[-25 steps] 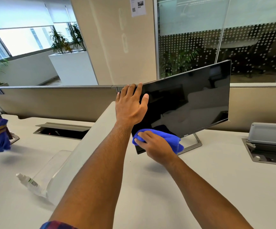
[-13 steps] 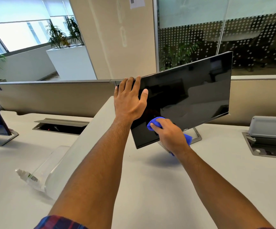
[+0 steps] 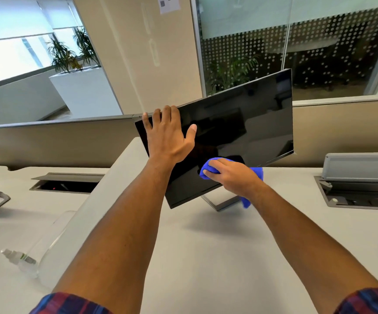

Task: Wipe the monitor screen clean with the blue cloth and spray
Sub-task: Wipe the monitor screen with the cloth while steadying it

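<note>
Sleeves (image 3: pixel 70 303) in plaid sit nearest the camera, and both bare forearms reach out over the white desk (image 3: pixel 206 257). Off to the near left, a spray bottle (image 3: pixel 20 260) lies on its side on the desk, well apart from both hands, beside a clear curved stand (image 3: pixel 54 232). Farther out, the right hand (image 3: pixel 231 176) grasps the bunched blue cloth (image 3: pixel 210 169) and presses it against the lower part of the monitor (image 3: pixel 240 130), while the left hand (image 3: pixel 167 137) braces the upper left corner, fingers hooked over the top edge and thumb laid on the glass. The monitor stands on its metal foot (image 3: pixel 219 203) at the middle of the desk, tilted so its left end hangs lower than its right; its long axis runs from lower left to upper right, and the dark screen faces the person. Risks, as I judge them: a hard push with the cloth could swing the panel further or rock the foot if the left hand slips, and that thumb may leave a smear on the glass. Beyond stand a beige divider (image 3: pixel 47 141), a planter (image 3: pixel 83 91) and dotted glass (image 3: pixel 319 53).
</note>
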Action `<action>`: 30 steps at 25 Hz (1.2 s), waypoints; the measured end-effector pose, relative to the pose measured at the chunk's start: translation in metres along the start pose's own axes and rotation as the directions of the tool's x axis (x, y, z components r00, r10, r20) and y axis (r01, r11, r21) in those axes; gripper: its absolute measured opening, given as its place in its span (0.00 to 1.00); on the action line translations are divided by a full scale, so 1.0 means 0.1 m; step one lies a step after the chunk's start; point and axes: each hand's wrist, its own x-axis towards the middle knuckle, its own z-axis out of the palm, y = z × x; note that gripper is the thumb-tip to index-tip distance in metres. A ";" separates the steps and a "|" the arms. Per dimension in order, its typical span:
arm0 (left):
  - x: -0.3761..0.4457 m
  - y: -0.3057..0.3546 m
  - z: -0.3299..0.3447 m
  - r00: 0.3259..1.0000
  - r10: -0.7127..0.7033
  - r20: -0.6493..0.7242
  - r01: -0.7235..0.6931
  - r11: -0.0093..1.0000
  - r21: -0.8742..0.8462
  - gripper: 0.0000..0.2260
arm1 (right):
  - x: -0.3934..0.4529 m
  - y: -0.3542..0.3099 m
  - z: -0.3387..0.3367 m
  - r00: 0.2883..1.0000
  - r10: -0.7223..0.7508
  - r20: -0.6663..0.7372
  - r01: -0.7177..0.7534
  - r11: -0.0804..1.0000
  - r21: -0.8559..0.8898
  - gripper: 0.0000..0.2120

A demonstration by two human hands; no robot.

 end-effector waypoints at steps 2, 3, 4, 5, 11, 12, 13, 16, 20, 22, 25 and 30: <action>0.08 0.13 0.02 0.998 -0.002 0.069 0.000 1.000 0.028 0.34 | 0.03 0.21 -0.02 0.979 0.166 -0.115 -0.157 0.984 0.086 0.17; 0.12 0.21 0.03 0.996 -0.017 0.085 0.014 0.999 0.035 0.35 | 0.05 0.28 -0.01 0.950 0.243 -0.195 -0.230 0.969 0.085 0.23; 0.15 0.29 0.05 0.995 -0.042 0.089 0.039 0.999 0.034 0.35 | 0.05 0.30 -0.06 0.936 0.301 -0.181 -0.281 0.951 0.126 0.28; 0.17 0.35 0.07 0.994 -0.070 0.085 0.068 0.997 0.024 0.35 | 0.04 0.33 -0.08 0.955 0.254 -0.156 -0.244 0.966 0.079 0.27; 0.19 0.40 0.21 0.993 -0.119 -0.009 0.119 0.992 0.029 0.32 | -0.03 0.71 -0.32 0.957 0.260 -0.132 -0.257 0.966 0.039 0.20; 0.19 0.40 0.23 0.993 -0.117 -0.020 0.117 0.992 0.036 0.32 | -0.05 0.75 -0.31 0.990 0.114 -0.088 -0.117 0.993 -0.025 0.20; 0.19 0.41 0.25 0.993 -0.113 -0.028 0.114 0.992 0.043 0.32 | -0.08 0.79 -0.32 0.998 0.035 -0.056 -0.037 0.998 -0.050 0.21; 0.19 0.40 0.29 0.993 -0.114 -0.042 0.117 0.991 0.063 0.34 | -0.08 1.07 -0.39 0.886 0.388 -0.254 -0.373 0.922 0.105 0.16; 0.16 0.39 0.30 0.993 -0.107 -0.058 0.111 0.991 0.072 0.35 | -0.11 1.21 -0.42 0.979 0.124 -0.164 -0.126 0.992 -0.003 0.19; 0.16 0.38 0.31 0.992 -0.104 -0.068 0.108 0.992 0.068 0.35 | -0.08 1.35 -0.47 0.895 0.353 -0.272 -0.331 0.936 0.123 0.16; 0.16 0.38 0.31 0.991 -0.107 -0.080 0.112 0.992 0.065 0.34 | -0.07 1.49 -0.47 0.858 0.417 -0.299 -0.405 0.908 0.103 0.16; 0.17 0.37 0.33 0.991 -0.105 -0.085 0.110 0.992 0.060 0.33 | -0.15 1.79 -0.52 0.675 0.640 -0.368 -0.572 0.768 0.287 0.13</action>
